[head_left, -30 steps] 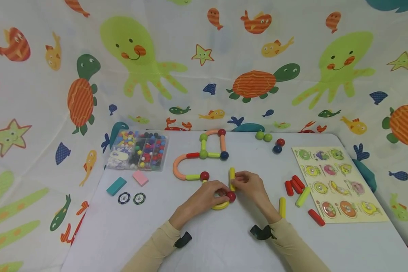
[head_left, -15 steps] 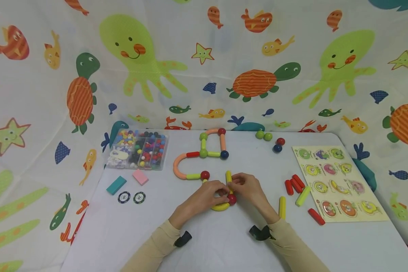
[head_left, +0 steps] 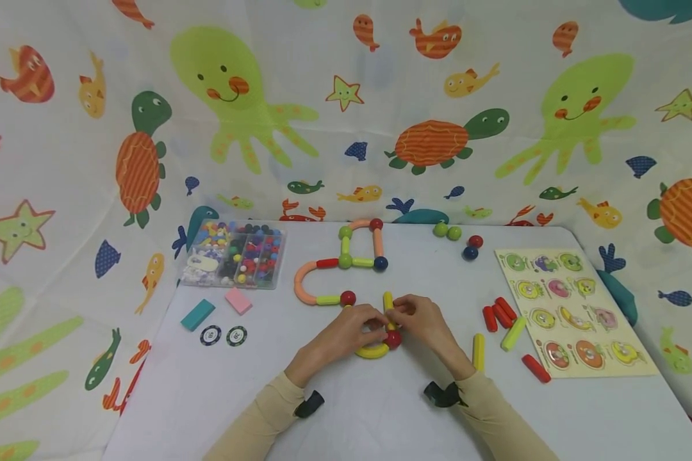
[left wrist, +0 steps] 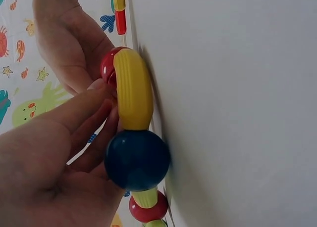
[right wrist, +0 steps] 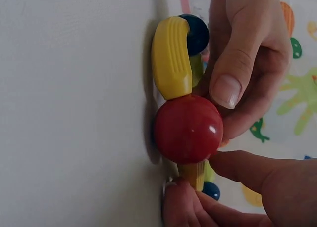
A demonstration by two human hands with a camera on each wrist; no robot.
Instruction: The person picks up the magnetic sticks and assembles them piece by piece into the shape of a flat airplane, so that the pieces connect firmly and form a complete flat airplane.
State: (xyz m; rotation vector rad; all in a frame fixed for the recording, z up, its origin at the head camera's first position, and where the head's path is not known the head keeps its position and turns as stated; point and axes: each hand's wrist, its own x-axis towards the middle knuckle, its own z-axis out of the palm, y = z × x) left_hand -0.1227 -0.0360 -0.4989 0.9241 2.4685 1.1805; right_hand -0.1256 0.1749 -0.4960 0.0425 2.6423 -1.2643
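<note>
My left hand [head_left: 346, 336] holds a red ball [right wrist: 187, 130], its fingers and thumb curled at the far side of it. A yellow curved rod [left wrist: 134, 91] joins this ball to a dark blue ball [left wrist: 136, 160], which the left hand hides in the head view. Between thumb and fingers, my right hand [head_left: 420, 318] pinches a straight yellow rod [head_left: 387, 299]. The rod's near end meets the red ball. Past the left hand, another red ball [head_left: 348, 298] links to a chain of green, red and peach rods [head_left: 305, 282] ending in a closed loop.
At the right lie several red rods [head_left: 489, 318], a green rod [head_left: 514, 333], a yellow rod [head_left: 478, 351] and a fruit puzzle board [head_left: 573, 307]. Loose balls [head_left: 454, 233] sit at the back. A bead box [head_left: 233, 255], two blocks [head_left: 198, 315] and two chips [head_left: 236, 336] lie left.
My right hand has brought the straight yellow rod slightly left and nearer to me, against the red ball. The ball has shifted slightly toward me; the left hand has barely moved.
</note>
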